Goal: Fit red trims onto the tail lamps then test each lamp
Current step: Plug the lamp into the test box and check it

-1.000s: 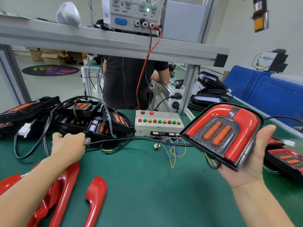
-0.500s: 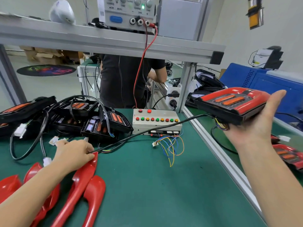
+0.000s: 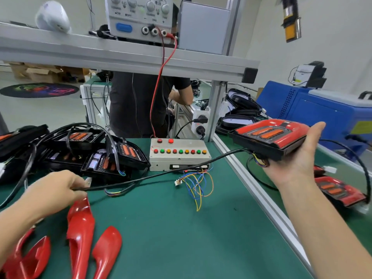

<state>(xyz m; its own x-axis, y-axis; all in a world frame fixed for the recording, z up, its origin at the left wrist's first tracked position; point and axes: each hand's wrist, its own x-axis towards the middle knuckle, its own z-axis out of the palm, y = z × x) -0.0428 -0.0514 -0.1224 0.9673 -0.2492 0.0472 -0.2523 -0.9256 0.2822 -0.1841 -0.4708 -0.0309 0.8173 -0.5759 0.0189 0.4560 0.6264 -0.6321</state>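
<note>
My right hand (image 3: pixel 298 158) holds a tail lamp with a red trim fitted (image 3: pixel 271 135), face up, out over the aluminium rail at the right. Its black cable (image 3: pixel 153 176) runs left across the green mat to my left hand (image 3: pixel 54 190), which pinches the cable just behind its white connector (image 3: pixel 88 181). Several loose red trims (image 3: pixel 80 232) lie at the front left. A pile of black tail lamps without trims (image 3: pixel 112 156) sits at the back left. The grey test box with coloured buttons (image 3: pixel 179 154) stands at the back centre.
A bundle of coloured wires with a small white plug (image 3: pixel 193 184) hangs from the test box. More trimmed lamps (image 3: pixel 338 190) lie on the right bench. A power supply (image 3: pixel 141 15) sits on the overhead shelf. Another person (image 3: pixel 141 105) stands behind the bench.
My right hand carried the trimmed lamp from the centre out to the right and turned it flat. My left hand slid along the cable and now pinches it near the connector.
</note>
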